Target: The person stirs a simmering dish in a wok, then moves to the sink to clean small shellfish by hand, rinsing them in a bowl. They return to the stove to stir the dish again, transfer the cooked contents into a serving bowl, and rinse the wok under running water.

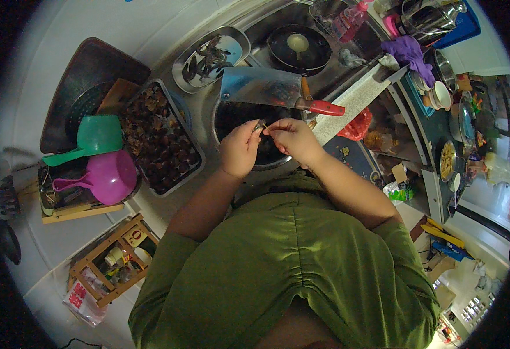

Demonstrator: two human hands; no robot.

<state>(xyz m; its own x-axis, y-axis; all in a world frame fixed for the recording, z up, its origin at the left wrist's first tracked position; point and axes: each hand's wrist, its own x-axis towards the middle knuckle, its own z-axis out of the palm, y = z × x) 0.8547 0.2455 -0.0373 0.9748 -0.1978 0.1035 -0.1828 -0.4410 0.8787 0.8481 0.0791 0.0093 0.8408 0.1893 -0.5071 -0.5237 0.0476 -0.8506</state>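
Over a round metal basin (217, 131) with a dark inside, my left hand (239, 148) pinches a small dark piece (259, 125), too small to name. Between the fingertips of my right hand (294, 139) is a thin yellowish stick (265, 126), like a toothpick, its tip against the piece or close to it. Beyond my hands a cleaver (261, 86) with a red handle lies across the basin's far side. An oval metal dish (178, 72) farther back holds several dark, wet-looking pieces (209, 56).
On the left, a tray (196, 150) holds dark round pieces and brown scraps, beside green (100, 133) and magenta (113, 176) dippers. A black frying pan (320, 59) sits in the sink behind. A pale speckled ledge (353, 102) and stacked bowls (440, 95) are at right.
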